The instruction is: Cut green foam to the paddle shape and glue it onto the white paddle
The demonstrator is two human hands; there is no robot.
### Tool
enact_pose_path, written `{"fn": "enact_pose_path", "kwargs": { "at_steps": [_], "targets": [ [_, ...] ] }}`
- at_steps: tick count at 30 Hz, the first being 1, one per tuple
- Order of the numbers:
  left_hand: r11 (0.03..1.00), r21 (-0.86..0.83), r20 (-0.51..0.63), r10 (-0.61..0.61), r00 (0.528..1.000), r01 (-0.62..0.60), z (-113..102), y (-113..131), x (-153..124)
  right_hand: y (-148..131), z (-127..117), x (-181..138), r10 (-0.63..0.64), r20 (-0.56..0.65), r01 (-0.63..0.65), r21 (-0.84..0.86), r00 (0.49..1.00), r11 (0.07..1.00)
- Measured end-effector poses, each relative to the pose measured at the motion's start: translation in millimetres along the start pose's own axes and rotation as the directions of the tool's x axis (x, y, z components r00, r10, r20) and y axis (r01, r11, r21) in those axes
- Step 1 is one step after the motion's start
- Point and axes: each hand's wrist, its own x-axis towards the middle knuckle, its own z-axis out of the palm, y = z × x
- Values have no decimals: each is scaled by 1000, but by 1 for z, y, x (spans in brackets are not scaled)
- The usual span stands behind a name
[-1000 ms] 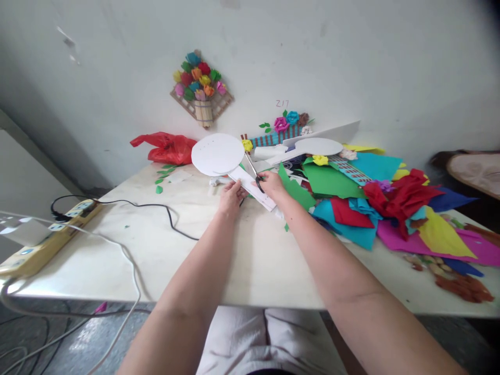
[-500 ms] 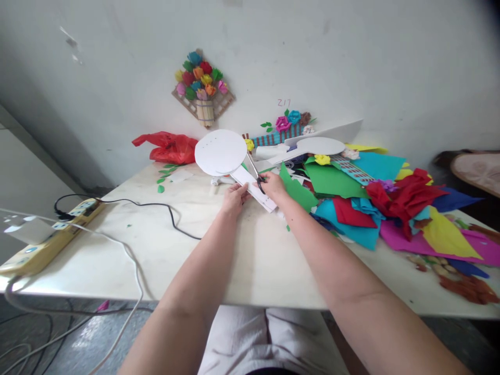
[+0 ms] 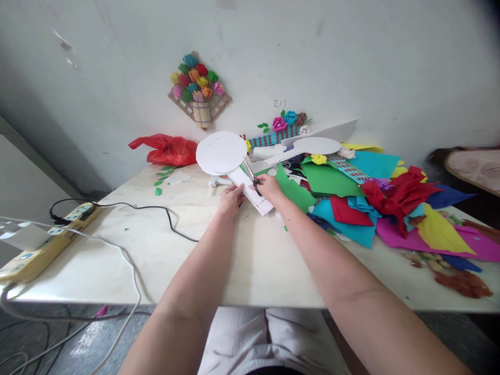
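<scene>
A white fan-shaped cutout [image 3: 221,152], with a round head and a straight handle strip, lies slanted in front of me. My left hand [image 3: 232,200] grips the left edge of its handle, thumb on top. My right hand [image 3: 269,189] is closed around the dark handles of a pair of scissors [image 3: 250,171], whose metal blades point up and left across the white strip. Small dark marks show near the strip's lower end and on the round head. A white tool, perhaps a glue gun [image 3: 219,181], is partly hidden behind the cutout.
Green paper sheets [image 3: 332,178], red crepe paper [image 3: 402,198] and more coloured paper pile up on the right. A second white cutout [image 3: 317,145] lies behind. A red plastic bag [image 3: 172,150] is at the back left, a yellow power strip [image 3: 47,242] with cords [image 3: 133,281] at the left.
The view has shifted slightly. Both hands keep their hold on the white cutout and the scissors, and the scissors have barely moved along the strip.
</scene>
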Motion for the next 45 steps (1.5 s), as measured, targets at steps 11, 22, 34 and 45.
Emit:
{"fn": "enact_pose_path", "kwargs": {
  "at_steps": [11, 22, 34, 45],
  "targets": [
    [998, 16, -15, 64, 998, -64, -6, 1, 4, -17, -7, -18, 158, 170, -194, 226, 973, 955],
    [996, -11, -41, 93, 995, -94, -12, 4, 9, -25, -4, -21, 123, 189, -192, 409, 974, 892],
    [996, 87, -4, 20, 1000, -19, -14, 6, 7, -25, -4, -23, 133, 194, -208, 438, 972, 875],
    [994, 106, 34, 28, 999, -32, -17, 3, 10, -28, -2, -24, 139, 213, -222, 439, 967, 871]
  ]
}}
